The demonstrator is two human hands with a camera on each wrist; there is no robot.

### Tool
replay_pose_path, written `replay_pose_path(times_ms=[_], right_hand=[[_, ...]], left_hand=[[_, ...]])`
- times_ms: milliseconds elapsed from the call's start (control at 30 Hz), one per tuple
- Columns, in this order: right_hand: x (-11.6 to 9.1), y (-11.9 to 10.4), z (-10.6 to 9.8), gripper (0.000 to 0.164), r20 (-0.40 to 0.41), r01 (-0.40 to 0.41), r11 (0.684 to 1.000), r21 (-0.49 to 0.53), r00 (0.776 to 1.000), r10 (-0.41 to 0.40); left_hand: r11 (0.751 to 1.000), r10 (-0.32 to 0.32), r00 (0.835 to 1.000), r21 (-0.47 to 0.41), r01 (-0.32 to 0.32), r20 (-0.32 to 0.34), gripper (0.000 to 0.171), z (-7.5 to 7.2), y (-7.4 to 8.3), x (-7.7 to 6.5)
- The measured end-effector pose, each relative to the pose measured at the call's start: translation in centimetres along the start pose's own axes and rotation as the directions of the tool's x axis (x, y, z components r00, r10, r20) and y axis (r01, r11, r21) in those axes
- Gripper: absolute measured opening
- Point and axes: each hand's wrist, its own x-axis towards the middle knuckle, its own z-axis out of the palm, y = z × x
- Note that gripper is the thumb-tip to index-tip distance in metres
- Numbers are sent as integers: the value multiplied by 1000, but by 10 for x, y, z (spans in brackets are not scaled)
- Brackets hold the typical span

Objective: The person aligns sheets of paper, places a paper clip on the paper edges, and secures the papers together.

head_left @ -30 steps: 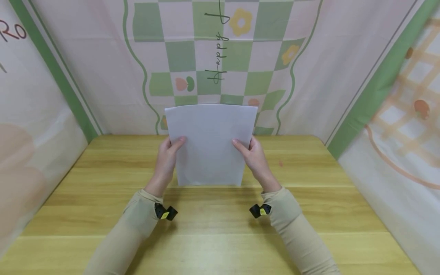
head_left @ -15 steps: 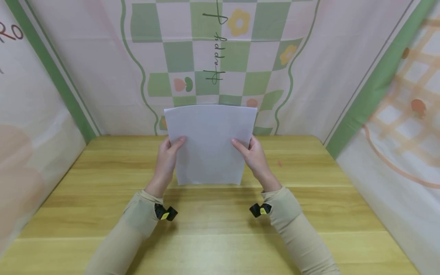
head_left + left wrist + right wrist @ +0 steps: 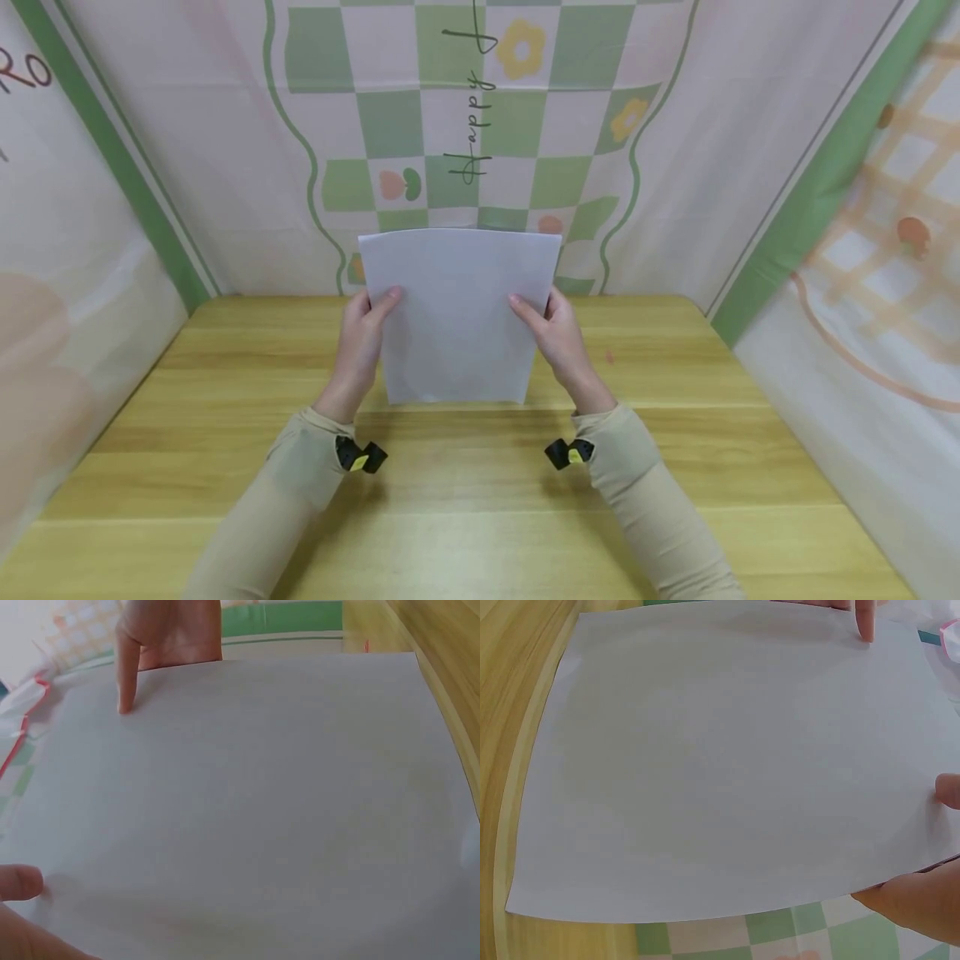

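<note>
Plain white paper [image 3: 459,333] stands upright in the head view, bowed slightly along its top, with its lower edge close over the wooden table. My left hand [image 3: 362,337] grips the left side, thumb on the face toward me and fingers hidden behind. On the opposite side my right hand [image 3: 560,340] holds the paper the same way, at about equal height. The left wrist view shows the left thumb [image 3: 22,882] against the blank surface. In the right wrist view the right thumb [image 3: 949,791] rests near the paper's edge.
The wooden table [image 3: 465,517] reaches back to a curtain [image 3: 510,125] with green checks and flowers. Fabric hangs on both sides, the left panel [image 3: 67,250] and the right panel [image 3: 862,333]. Black wrist cameras sit on both sleeves [image 3: 622,450].
Both hands have slid slightly up the paper's sides, thumbs a little higher than before. The paper itself stays nearly in place.
</note>
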Motion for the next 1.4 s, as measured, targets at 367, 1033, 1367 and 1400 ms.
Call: replay_pose_path(times_ms=[367,1033,1367,1400], right_hand=[[1,-2,1,40,13,12,1000,7,1000,-12],[0,-8,-5,42,7,49,999,2,999,-49],[1,-11,-2,40,3,43,999,22,999,-43],[1,-11,-2,40,0,39,999,26,999,-39]], left_hand=[[1000,-15,1000,-18,15,1,38,3,2,0],[997,70,998,-13,-70,-9,34,0,8,2],[998,59,998,-35,-60,-12,35,2,9,3],[998,57,998,-33,-57,-11,35,2,9,3]])
